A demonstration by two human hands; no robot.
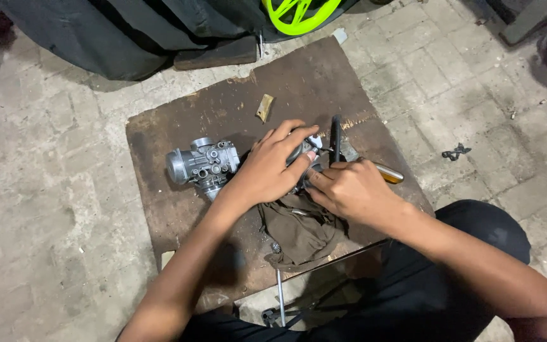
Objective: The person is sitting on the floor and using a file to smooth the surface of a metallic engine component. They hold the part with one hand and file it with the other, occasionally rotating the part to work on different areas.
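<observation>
On a brown wooden board [178,114] lies a silver carburetor [202,166]. Just right of it, my left hand [272,166] is closed over a second small metal part [312,142], of which only a silver tip shows past my fingers. My right hand [352,190] sits beside it, wrapped around a tool with an amber handle [389,172]; its fingertips touch the same part. A thin black rod [335,136] stands up between the two hands. Under both hands lies a crumpled brown rag [300,233].
A small tan scrap [264,106] lies on the board's far side. Dark fabric [128,31] and a bright green wheel rim [299,14] sit beyond the board. A metal rod [279,294] lies by my knee, a small black piece [456,152] on the paved floor at right.
</observation>
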